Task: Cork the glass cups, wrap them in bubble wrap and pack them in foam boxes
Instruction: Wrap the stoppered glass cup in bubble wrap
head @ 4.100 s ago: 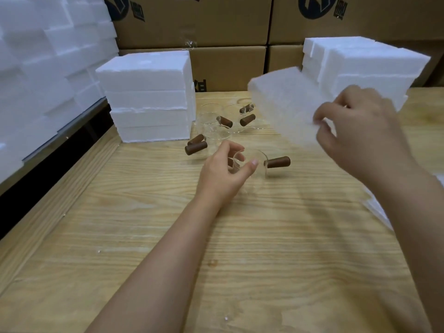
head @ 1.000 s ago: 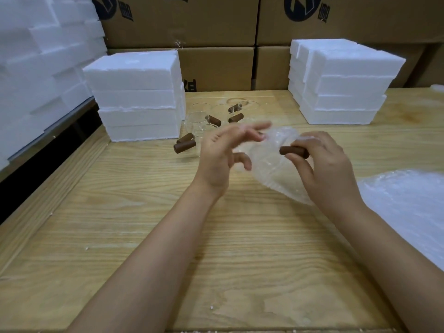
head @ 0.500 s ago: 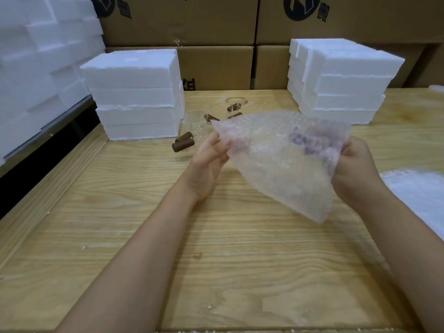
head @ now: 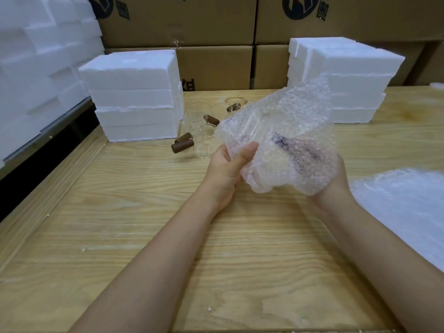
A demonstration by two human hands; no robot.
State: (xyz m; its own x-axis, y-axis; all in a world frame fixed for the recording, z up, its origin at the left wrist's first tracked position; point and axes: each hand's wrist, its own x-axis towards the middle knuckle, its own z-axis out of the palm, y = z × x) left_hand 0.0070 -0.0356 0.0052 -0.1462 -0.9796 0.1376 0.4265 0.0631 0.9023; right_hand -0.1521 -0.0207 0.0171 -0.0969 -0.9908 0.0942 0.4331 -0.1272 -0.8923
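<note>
Cardboard cartons [head: 216, 66] line the back of a wooden desk [head: 120, 212], and white foam blocks [head: 36, 68] are banked along its left side. Two stacks of foam boxes stand on the desk, one left [head: 134, 92] and one right [head: 355, 75]. None is visibly open.

Item in hand: one sheet of bubble wrap [head: 283, 111], held above the desk and bunched round a glass cup [head: 276, 155]. The cup's brown cork [head: 298, 150] shows dark through the film, while the glass itself is barely discernible. My left grip [head: 223, 169] holds the near edge of the bundle, thumb on top and fingers beneath. My right grip [head: 337, 179] cups the bundle from under and behind, with its fingers hidden by the wrap. The upper flap stands loose and unfolded.

Assessment: wrapping of this cup is under way, not finished.

Outstanding: several bare glass cups [head: 201, 126] sit between the two stacks, with brown corks [head: 182, 146] on and beside them. I cannot tell which of them are corked. None is wrapped. Spare bubble wrap [head: 403, 207] lies at the desk's right edge. With no box open, I judge that packing of this cup has not begun.
</note>
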